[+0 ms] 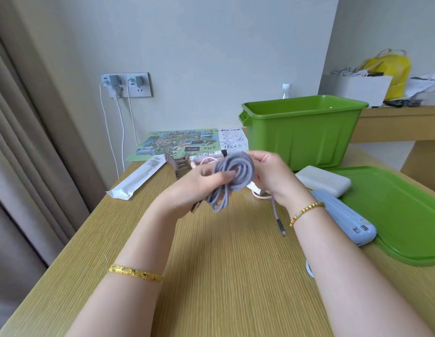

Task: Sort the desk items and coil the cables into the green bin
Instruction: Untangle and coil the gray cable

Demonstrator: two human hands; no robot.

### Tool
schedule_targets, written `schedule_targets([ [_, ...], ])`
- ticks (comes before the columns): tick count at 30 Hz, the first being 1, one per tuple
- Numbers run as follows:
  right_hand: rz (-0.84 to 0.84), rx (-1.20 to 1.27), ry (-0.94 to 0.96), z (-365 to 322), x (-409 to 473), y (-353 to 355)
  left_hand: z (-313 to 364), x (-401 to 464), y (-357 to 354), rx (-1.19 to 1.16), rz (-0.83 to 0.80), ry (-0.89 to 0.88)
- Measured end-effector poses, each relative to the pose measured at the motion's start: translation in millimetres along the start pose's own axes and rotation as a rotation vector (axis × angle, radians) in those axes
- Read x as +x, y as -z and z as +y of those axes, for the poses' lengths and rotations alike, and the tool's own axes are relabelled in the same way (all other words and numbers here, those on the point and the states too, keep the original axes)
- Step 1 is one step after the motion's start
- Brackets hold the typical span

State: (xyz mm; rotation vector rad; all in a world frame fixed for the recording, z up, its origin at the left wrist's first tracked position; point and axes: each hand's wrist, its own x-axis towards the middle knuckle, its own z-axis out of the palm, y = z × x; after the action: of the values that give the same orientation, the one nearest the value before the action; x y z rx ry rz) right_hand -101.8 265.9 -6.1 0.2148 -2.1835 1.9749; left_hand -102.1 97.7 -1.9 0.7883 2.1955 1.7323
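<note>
Premises: a lived-in room, most likely a hotel or rented bedroom with a desk corner. Evidence: a light wood-grain surface (223, 263) set against a plain pale wall; a wall socket plate (127, 85) carrying two chargers with white leads; heavy beige curtains (24, 166) at left; an illustrated tourist map (177, 142) lying flat; a yellow bag (391, 69) and a white box (357, 90) on a side shelf (401, 111).

Grey-lilac cable (236, 172), green bin (301, 132)
</note>
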Motion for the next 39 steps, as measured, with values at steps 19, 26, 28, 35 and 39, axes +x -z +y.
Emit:
schedule_targets([
  [19,-0.324,-0.503,0.116,-13,-15,-24,-37,20,22,0.325,0.79,0.048],
  [26,-0.327,-0.254,0.075,-29,-20,-12,-35,16,4,0.761,0.292,0.064],
  [28,-0.371,-0.198,0.045,-29,-21,-11,-32,13,-1,0.784,0.138,0.044],
  [35,-0.349,0.023,-0.026,-26,-18,-3,-20,6,-7,0.714,-0.143,0.035],
  [39,-0.215,0.021,0.016,-24,-15,-7,-19,4,-17,0.766,-0.118,0.019],
])
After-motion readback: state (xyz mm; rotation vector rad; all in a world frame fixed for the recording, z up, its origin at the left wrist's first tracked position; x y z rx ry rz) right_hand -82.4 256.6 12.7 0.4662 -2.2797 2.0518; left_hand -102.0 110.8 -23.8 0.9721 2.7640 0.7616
